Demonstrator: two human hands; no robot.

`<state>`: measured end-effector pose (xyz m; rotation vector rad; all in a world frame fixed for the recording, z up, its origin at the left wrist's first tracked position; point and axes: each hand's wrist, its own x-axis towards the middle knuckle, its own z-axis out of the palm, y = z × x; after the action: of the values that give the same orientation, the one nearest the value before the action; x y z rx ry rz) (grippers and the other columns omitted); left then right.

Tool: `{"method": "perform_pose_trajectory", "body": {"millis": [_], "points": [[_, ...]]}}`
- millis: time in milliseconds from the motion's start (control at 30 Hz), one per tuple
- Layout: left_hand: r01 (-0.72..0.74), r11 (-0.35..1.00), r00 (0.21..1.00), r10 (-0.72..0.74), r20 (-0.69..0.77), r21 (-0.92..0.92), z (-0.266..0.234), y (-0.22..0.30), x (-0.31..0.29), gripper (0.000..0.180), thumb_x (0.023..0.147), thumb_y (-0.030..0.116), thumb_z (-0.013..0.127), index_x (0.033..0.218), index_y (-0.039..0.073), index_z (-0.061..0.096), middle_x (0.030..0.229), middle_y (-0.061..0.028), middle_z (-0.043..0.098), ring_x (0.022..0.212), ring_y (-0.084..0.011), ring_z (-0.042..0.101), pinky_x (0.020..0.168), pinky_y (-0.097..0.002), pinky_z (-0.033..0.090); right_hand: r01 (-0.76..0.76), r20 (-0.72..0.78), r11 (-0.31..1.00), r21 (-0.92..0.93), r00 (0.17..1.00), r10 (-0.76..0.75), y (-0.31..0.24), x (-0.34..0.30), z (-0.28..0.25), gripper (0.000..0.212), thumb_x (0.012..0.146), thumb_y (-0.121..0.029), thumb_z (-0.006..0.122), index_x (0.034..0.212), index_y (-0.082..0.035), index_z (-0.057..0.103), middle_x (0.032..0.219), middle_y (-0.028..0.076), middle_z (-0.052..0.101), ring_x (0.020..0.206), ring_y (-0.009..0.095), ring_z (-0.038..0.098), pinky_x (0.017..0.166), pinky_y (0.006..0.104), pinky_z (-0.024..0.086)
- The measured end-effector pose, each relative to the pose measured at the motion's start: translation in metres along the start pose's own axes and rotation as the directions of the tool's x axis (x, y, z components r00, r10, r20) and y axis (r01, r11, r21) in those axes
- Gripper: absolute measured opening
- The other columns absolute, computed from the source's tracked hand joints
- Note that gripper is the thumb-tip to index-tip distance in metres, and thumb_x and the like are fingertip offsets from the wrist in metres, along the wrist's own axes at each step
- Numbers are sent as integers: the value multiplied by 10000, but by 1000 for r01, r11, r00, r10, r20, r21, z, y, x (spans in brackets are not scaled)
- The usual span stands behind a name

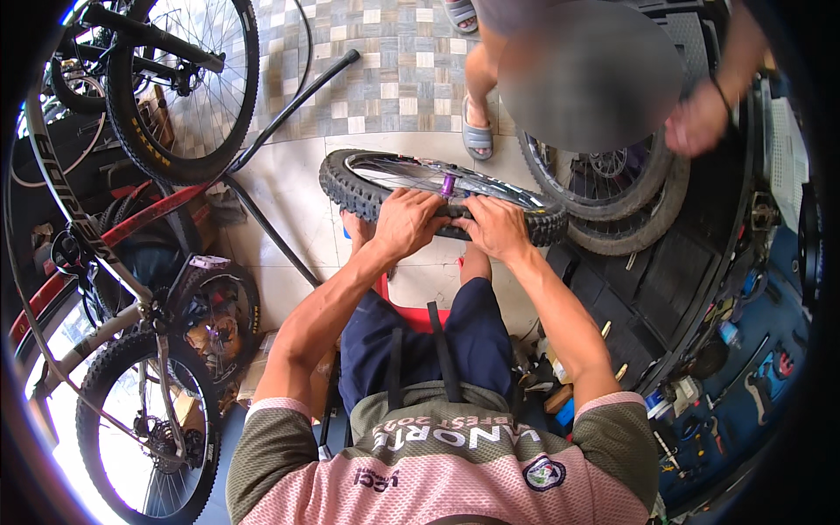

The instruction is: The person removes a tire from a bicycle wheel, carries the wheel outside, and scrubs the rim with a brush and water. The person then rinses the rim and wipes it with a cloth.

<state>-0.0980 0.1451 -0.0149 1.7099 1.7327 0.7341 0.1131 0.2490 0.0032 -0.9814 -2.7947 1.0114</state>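
Note:
A bicycle wheel point(354, 198) with a black knobby tyre is tilted in front of my knees, its far side raised. Its purple hub point(448, 185) and thin spokes show beyond my knuckles. My left hand point(408, 224) is closed round the near part of the tyre, with the fingers over the top. Close beside it, my right hand point(496, 226) grips the same stretch of tyre. Both thumbs point toward each other at the near rim; whether the tyre bead sits inside the rim there is hidden by my fingers.
More wheels point(577, 197) lie at the right, beside another person's hand point(697, 121) and sandalled foot point(478, 129). Bicycles, one with a grey frame point(87, 236), crowd the left near a black pole point(293, 109). Tools lie on a blue surface point(739, 420) at lower right. Under me is a red stool point(411, 317).

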Motion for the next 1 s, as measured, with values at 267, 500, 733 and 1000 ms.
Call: {"method": "perform_pose_trajectory", "body": {"millis": [267,500,733,1000], "points": [[228,972,877,-231,422,57,-3,16,-27,368,917,388,770,1098,77,694,935,-127,754,900,-353,740,837,-491,570,-208,440,978,-27,876,198,-8,-17,3,482,941,-570,735,1113,-123,677,902,177,744,893,453,722,769,573,540],[-25,999,935,16,355,21,-35,-3,-37,662,854,603,801,1265,97,679,1169,-102,737,1133,-310,693,1021,-453,466,-254,422,953,166,892,164,-28,-22,-22,615,939,-583,729,1279,-74,668,1148,230,740,1128,427,700,955,515,546],[29,1000,902,-28,431,4,-35,-37,-48,666,821,696,774,1084,86,711,989,-73,695,1002,-303,699,915,-440,485,-41,276,988,150,961,-2,-57,-6,-6,759,841,-660,797,1274,-49,673,1109,195,753,1109,399,716,1000,489,527],[133,984,961,-98,259,-121,-28,-21,-57,508,764,479,895,977,97,637,905,-68,653,893,-297,677,843,-425,489,-202,564,978,-46,803,192,-60,12,0,794,780,-726,812,1140,-33,672,926,232,764,973,438,747,929,530,541]]}}
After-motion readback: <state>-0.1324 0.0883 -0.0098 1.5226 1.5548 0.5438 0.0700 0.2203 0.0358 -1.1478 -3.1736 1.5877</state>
